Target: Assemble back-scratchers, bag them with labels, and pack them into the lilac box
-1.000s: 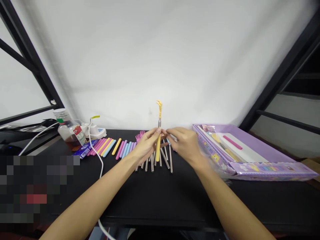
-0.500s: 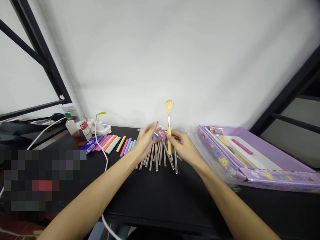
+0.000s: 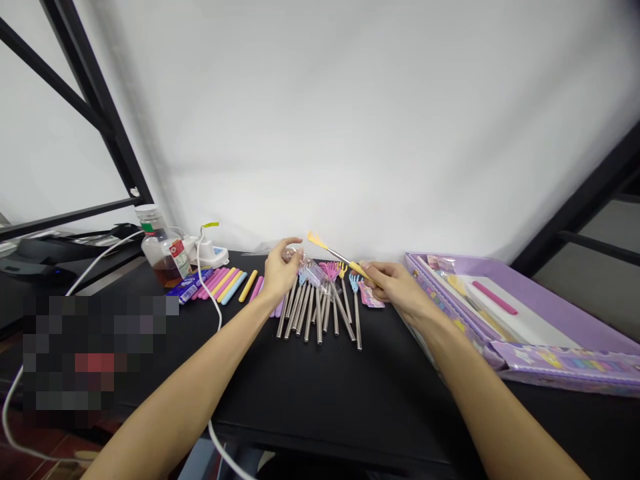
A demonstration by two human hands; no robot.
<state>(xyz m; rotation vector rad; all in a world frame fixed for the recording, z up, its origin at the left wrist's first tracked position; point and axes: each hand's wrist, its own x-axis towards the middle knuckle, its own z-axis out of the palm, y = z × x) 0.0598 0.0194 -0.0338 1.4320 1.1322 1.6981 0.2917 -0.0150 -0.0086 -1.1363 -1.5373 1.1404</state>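
Note:
My right hand (image 3: pixel 397 285) is closed around the yellow handle of a telescopic back scratcher (image 3: pixel 341 256). Its yellow hand-shaped head points up and to the left. A clear plastic sleeve (image 3: pixel 313 272) is pinched between the thumb and fingers of my left hand (image 3: pixel 281 272). Under it lie several back scratchers (image 3: pixel 320 320) in a row, metal rods toward me, with blue, pink and yellow claw heads at the far end. Beside my right hand a pink card (image 3: pixel 371 295) rests on the black table (image 3: pixel 345 393).
Coloured handle sticks (image 3: pixel 233 287) lie in a row to the left, near a blue box (image 3: pixel 186 288), a jar of brown liquid (image 3: pixel 163 250) and a white power strip (image 3: pixel 215 255). A white cable (image 3: pixel 214 393) crosses the table. On the right stands a purple tray-like box (image 3: pixel 545 287).
The back scratcher has tipped from upright to slanting left as my right hand moved right. My left hand has drawn left with the clear sleeve, uncovering the claw heads.

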